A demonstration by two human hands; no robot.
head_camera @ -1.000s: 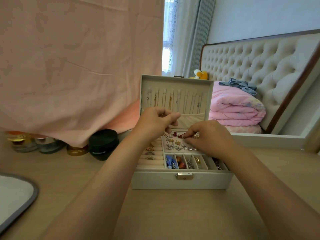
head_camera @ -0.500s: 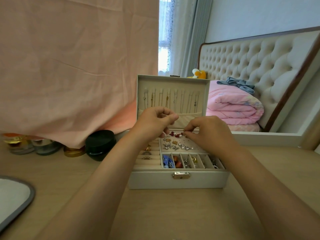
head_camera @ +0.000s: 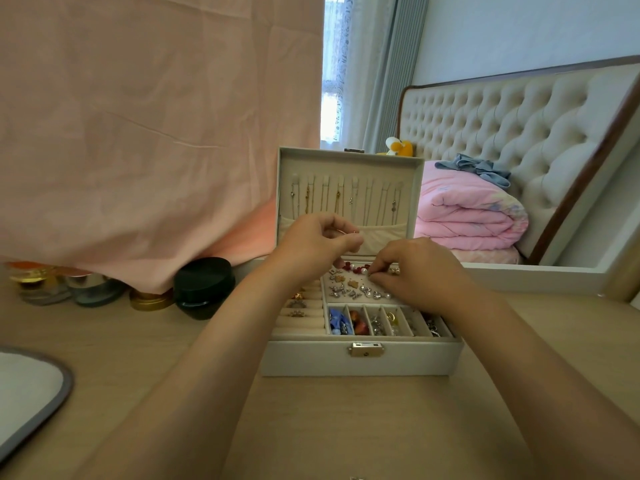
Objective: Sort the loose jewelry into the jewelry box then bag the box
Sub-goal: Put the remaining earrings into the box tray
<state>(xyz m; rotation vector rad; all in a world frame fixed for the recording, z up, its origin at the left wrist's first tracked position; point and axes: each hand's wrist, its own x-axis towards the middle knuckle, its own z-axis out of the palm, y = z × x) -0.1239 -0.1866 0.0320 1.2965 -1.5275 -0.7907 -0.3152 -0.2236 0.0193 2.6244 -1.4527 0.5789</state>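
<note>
My left hand (head_camera: 318, 240) still pinches a small piece (head_camera: 346, 232), perhaps an earring, at eleven o'clock over the jewelry box (head_camera: 360, 362). My right hand (head_camera: 415, 271), barely shifted, pinches a stud (head_camera: 371, 274) on the earring panel (head_camera: 375, 284) at one o'clock; sorting isn't finished.

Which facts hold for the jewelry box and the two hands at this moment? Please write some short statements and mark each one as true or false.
1. The lid of the jewelry box stands open. True.
2. The right hand rests on the table beside the box. False: it reaches into the box, at the earring panel.
3. Necklaces hang inside the lid. True.
4. The black jar stands right of the box. False: it stands left of it.
5. The left hand pinches a small gold piece above the box. True.
</note>
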